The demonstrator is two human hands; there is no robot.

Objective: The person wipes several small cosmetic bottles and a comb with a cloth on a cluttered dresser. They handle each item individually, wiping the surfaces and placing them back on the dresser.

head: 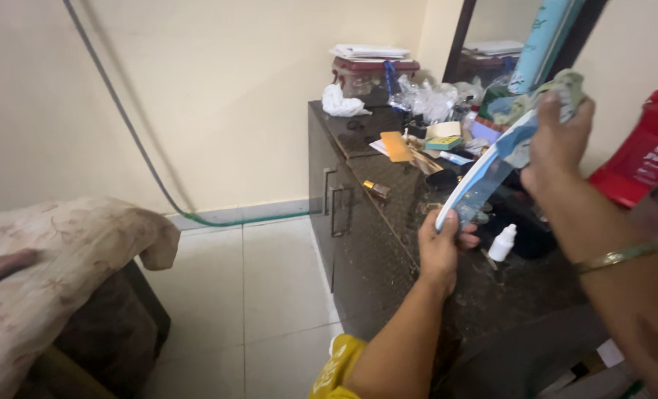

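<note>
Glossy dark cabinet (358,229), left hand (440,247) gripping flat blue-white pack (484,177), right hand (558,144) bunching cloth (558,92)

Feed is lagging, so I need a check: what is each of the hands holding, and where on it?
Left hand grips the lower end of a flat, light-blue-rimmed oval object. Right hand presses a crumpled greenish cloth against its upper end.

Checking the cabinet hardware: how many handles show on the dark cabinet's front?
2: both handles stand upright, side by side, near the dark cabinet's top left corner. Others may be hidden behind the left hand.
</note>
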